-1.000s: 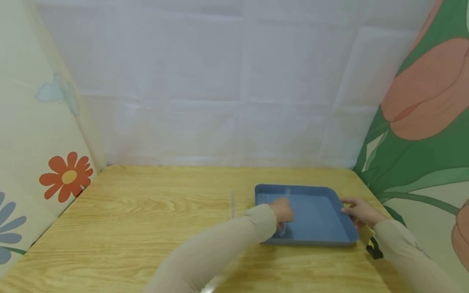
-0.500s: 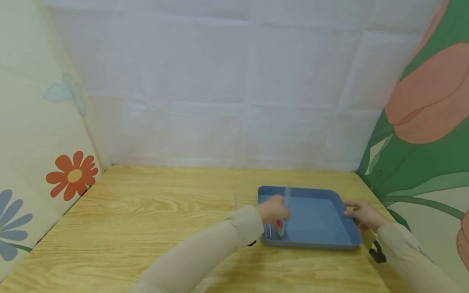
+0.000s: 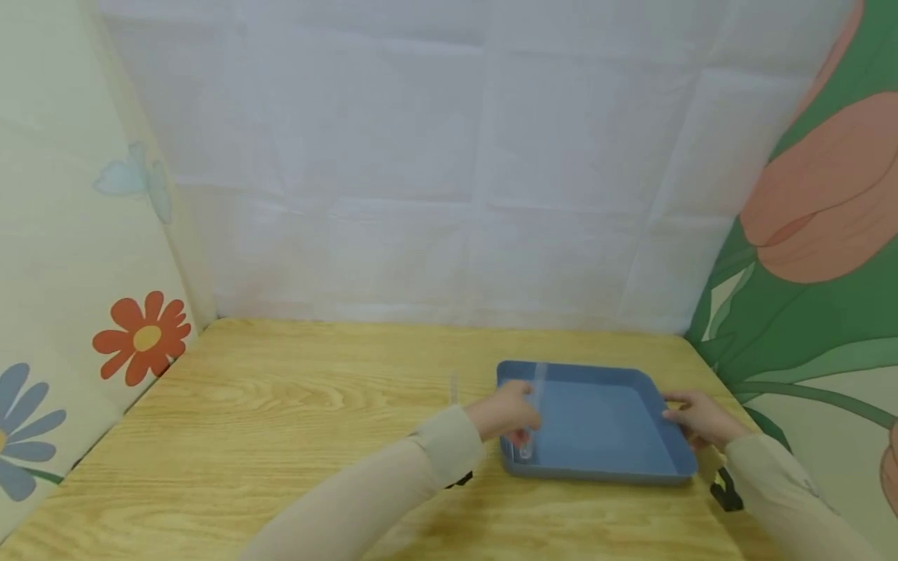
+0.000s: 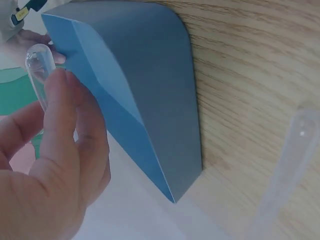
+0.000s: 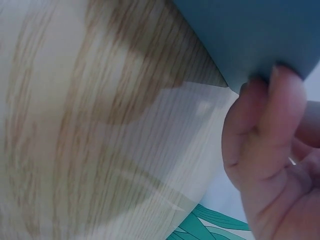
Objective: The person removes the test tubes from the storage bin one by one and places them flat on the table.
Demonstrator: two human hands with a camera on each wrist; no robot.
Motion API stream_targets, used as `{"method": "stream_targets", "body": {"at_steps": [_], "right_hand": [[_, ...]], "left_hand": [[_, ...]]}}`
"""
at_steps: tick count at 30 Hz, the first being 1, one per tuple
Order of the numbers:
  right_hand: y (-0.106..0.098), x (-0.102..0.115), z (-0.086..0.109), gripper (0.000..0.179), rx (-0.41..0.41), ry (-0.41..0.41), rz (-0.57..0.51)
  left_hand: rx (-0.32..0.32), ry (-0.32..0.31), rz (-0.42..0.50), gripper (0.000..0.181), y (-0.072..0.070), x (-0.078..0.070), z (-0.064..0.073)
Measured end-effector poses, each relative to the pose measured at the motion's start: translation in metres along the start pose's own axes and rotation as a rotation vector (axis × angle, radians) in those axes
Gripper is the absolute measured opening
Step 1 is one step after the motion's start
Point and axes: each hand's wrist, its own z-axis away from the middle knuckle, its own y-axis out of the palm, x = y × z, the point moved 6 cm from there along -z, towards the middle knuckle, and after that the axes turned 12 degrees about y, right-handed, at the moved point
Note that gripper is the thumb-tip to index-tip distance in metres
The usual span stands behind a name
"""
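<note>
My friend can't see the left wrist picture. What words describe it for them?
A left hand pinches a clear tube close to a blue tray. The right hand holds the tray's far side, and another clear tube lies on the wooden table.

Your tube (image 4: 40, 62) clear, colourless; your tray (image 3: 596, 421) blue; your sleeves (image 3: 365, 491) plain beige; table (image 3: 281, 436) yellow wood-grain; backdrop (image 3: 386, 140) greyish white; flower (image 3: 146, 337) red, yellow-centred.

A screened-off work booth is suggested: the wood-grain desk (image 3: 281, 436) is backed by a creased white sheet (image 3: 407, 156) and flanked by flower-patterned panels (image 3: 63, 257).
</note>
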Motion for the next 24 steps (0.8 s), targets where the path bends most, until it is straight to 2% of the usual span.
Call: {"method": "stream_targets", "body": {"at_steps": [6,9,14,19,24], "right_hand": [[0.000,0.000,0.001,0.052,-0.004,0.008,0.008],[0.001,0.000,0.000,0.052,-0.004,0.002,0.015],[0.002,0.000,0.000,0.052,-0.006,0.003,0.017],[0.000,0.001,0.000,0.052,-0.005,0.014,0.005],[0.000,0.002,0.002,0.052,0.004,0.006,0.002]], "left_hand": [[0.022,0.004,0.045,0.067,-0.010,0.009,0.005],[0.007,0.005,0.063,0.068,-0.014,0.011,0.008],[-0.025,0.021,0.108,0.070,-0.019,0.012,0.012],[-0.009,0.066,0.113,0.069,-0.025,0.012,0.015],[-0.007,0.074,0.136,0.069,-0.029,0.012,0.019]]}}
